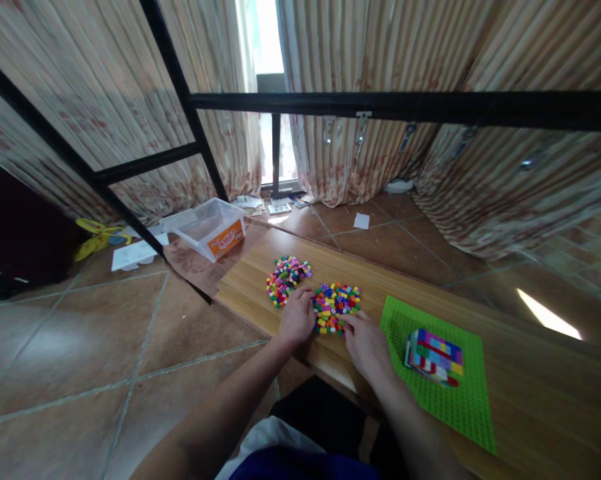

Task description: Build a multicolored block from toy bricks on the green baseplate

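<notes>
Two heaps of small coloured toy bricks lie on a wooden table (260, 267). My left hand (299, 315) is at the left edge of the nearer brick heap (333, 303), its fingers loosely bent and apart, with no brick visible in them. On that heap's right side, my right hand (367, 343) reaches in with its fingers stretched out, touching the bricks. The farther brick heap (283, 277) sits just beyond my left hand. To the right, a green baseplate (467, 417) carries a block built of multicoloured bricks (435, 357).
A clear plastic bin (205, 223) with an orange label stands on the tiled floor past the table's left end. Black metal bars (405, 107) cross in front of the striped curtains (360, 53). A yellow bag (97, 237) and white pieces (137, 253) lie at the left.
</notes>
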A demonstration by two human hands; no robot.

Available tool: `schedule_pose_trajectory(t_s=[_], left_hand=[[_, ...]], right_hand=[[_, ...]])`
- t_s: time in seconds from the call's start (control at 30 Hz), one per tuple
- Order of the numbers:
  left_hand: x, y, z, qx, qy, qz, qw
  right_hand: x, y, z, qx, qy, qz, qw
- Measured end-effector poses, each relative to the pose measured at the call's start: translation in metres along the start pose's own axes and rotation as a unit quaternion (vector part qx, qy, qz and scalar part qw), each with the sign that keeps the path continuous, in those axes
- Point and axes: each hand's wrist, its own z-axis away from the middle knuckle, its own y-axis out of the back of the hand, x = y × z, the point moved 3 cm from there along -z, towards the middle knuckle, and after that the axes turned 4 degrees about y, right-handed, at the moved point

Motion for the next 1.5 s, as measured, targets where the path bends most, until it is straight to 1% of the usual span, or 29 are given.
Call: schedule_pose_trajectory(t_s=[0.1, 0.2, 0.33, 0.4, 0.53, 0.63, 0.73, 0.83, 0.9, 0.97, 1.03, 1.13, 1.23, 1.33, 1.43, 1.5], left_hand=[[0.000, 0.000, 0.000, -0.002, 0.004, 0.007, 1.000], [0.000, 0.000, 0.000, 0.000, 0.004, 0.011, 1.000], [-0.001, 0.000, 0.001, 0.003, 0.000, 0.016, 1.000], [-0.001, 0.000, 0.001, 0.004, 0.000, 0.017, 1.000], [-0.001, -0.001, 0.001, 0.001, 0.004, 0.018, 1.000], [-0.002, 0.000, 0.001, 0.004, 0.006, 0.017, 1.000], [-0.002, 0.000, 0.001, 0.006, 0.005, 0.013, 1.000], [-0.003, 0.000, 0.000, 0.007, 0.008, 0.008, 1.000], [-0.003, 0.000, -0.001, 0.005, 0.012, 0.008, 1.000], [-0.004, 0.000, -0.001, 0.003, 0.011, 0.010, 1.000], [-0.005, 0.000, -0.002, 0.003, 0.008, 0.012, 1.000], [-0.005, 0.001, -0.003, 0.002, 0.006, 0.016, 1.000], [-0.005, 0.003, -0.004, -0.006, 0.006, 0.022, 1.000], [-0.004, 0.005, -0.006, -0.018, 0.003, 0.024, 1.000], [-0.005, 0.005, -0.007, -0.019, 0.003, 0.023, 1.000], [-0.006, 0.004, -0.008, -0.017, 0.002, 0.023, 1.000]], right_hand=[[0.000, 0.004, -0.006, -0.043, 0.011, 0.026, 0.999], [0.001, 0.008, -0.011, -0.073, 0.016, 0.044, 0.996], [0.002, 0.010, -0.014, -0.101, 0.029, 0.056, 0.993], [0.002, 0.010, -0.015, -0.103, 0.036, 0.063, 0.992], [0.001, 0.005, -0.015, -0.079, 0.062, 0.077, 0.992], [0.002, 0.001, -0.015, -0.052, 0.081, 0.065, 0.993], [0.000, 0.004, -0.014, -0.010, 0.081, 0.026, 0.996], [-0.004, 0.014, -0.010, 0.050, 0.054, -0.048, 0.996], [-0.007, 0.021, -0.001, 0.086, 0.033, -0.129, 0.987], [-0.008, 0.026, 0.013, 0.110, 0.008, -0.217, 0.970], [-0.007, 0.027, 0.032, 0.120, -0.018, -0.292, 0.949], [0.002, 0.027, 0.063, 0.138, -0.055, -0.362, 0.920], [0.022, 0.029, 0.093, 0.184, -0.099, -0.387, 0.898], [0.049, 0.030, 0.117, 0.225, -0.148, -0.392, 0.880], [0.077, 0.031, 0.135, 0.262, -0.204, -0.398, 0.855], [0.091, 0.031, 0.143, 0.286, -0.234, -0.416, 0.831]])
